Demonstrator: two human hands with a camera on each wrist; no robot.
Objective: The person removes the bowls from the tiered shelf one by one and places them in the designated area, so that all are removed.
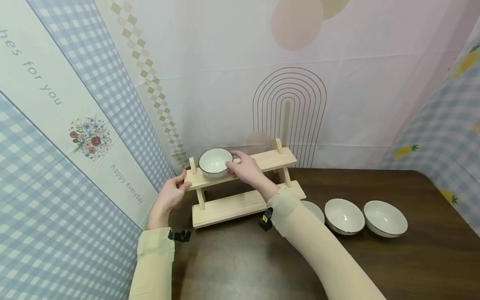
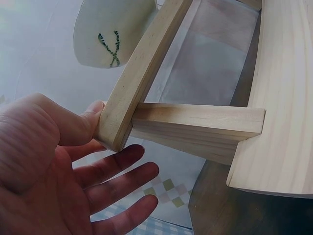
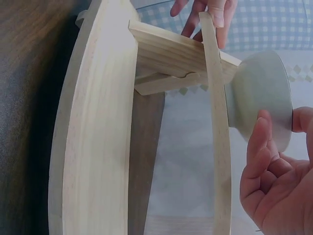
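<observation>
A two-tier wooden shelf [image 1: 234, 206] stands on the table against the backdrop. On the left part of its upper board sits a white bowl with a dark rim [image 1: 215, 161]. My right hand [image 1: 247, 168] pinches the right side of this bowl, with the thumb at the rim and curled fingers against the outer wall, as the right wrist view shows. The bowl's foot [image 3: 233, 105] touches the upper board. My left hand [image 1: 173, 192] pinches the left end of that board between thumb and index finger. Its other fingers [image 2: 124, 166] are spread, free of the wood.
To the right on the dark table [image 1: 225, 262] stand three more bowls in a row: one partly hidden behind my right forearm [image 1: 313, 210], a middle one [image 1: 344, 216] and a right one [image 1: 385, 218]. A checked cloth [image 1: 112, 200] hangs close on the left.
</observation>
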